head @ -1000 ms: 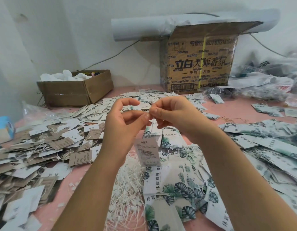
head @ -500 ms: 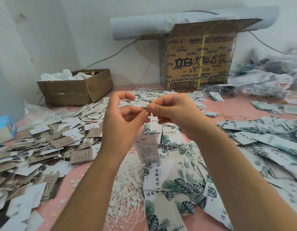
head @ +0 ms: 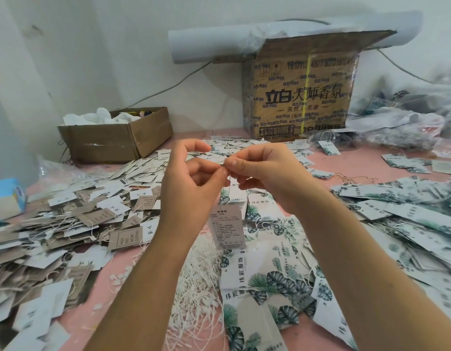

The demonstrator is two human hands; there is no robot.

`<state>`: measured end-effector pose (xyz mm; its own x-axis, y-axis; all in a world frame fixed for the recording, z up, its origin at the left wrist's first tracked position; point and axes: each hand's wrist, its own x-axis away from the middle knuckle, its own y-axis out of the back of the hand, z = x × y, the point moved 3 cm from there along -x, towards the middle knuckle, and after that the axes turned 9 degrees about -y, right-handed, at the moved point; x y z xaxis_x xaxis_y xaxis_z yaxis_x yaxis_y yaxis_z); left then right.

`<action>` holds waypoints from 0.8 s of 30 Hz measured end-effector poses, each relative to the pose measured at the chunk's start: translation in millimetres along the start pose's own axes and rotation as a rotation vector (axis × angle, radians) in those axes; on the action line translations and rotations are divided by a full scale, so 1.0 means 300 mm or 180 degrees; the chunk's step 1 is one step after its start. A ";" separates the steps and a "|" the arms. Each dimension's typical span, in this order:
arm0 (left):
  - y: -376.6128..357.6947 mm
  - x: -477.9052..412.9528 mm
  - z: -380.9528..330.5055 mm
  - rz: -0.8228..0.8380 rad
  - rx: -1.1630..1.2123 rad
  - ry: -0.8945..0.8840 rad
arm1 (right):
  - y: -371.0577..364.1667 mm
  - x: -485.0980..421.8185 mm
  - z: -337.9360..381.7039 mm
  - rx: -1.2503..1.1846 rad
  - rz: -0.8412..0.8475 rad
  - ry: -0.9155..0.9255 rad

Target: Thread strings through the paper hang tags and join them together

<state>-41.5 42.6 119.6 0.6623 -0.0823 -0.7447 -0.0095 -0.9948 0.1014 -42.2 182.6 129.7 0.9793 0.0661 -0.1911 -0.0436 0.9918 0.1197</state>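
Pink table surface (head: 371,158) carries the whole stock. On the right and near centre lie the leaf-printed hang tags (head: 409,211). On the left lie the brown and white tags (head: 67,224), many with strings already attached. A heap of loose white strings (head: 201,287) lies near centre, between the forearms. Judged from these quantities, the job is mid-run: a large share of tags appears strung, and a large supply of unused strings and loose tags is left (an exact proportion cannot be read from this view).

Both hands are raised above the centre of the table, fingertips meeting. The left hand (head: 191,183) pinches thumb against index finger. The right hand (head: 267,173) pinches at the same point, other fingers curled. One small printed tag (head: 227,226) hangs below the pinch, clear of the table, on a thin white string (head: 229,181) that runs up into the fingertips. The string is therefore through this tag, and joining its ends appears to be the step in hand. Whether a second tag hangs behind the first cannot be told.
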 end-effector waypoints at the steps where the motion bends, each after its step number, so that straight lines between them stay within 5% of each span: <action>1: 0.000 -0.001 0.000 -0.0003 0.0020 -0.0006 | 0.000 0.000 0.000 -0.0023 0.0010 -0.0001; 13: 0.005 0.002 -0.001 -0.0307 0.0249 -0.0058 | -0.045 -0.004 -0.018 -0.1057 0.0580 -0.0214; 24: 0.020 -0.001 0.014 -0.0492 0.0086 -0.0294 | -0.089 -0.007 -0.018 -0.1601 0.0547 -0.0164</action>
<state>-44.8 36.3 117.5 0.5859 0.0677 -0.8076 0.0661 -0.9972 -0.0356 -44.1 156.5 121.6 0.9576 0.2393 -0.1602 -0.2811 0.8977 -0.3393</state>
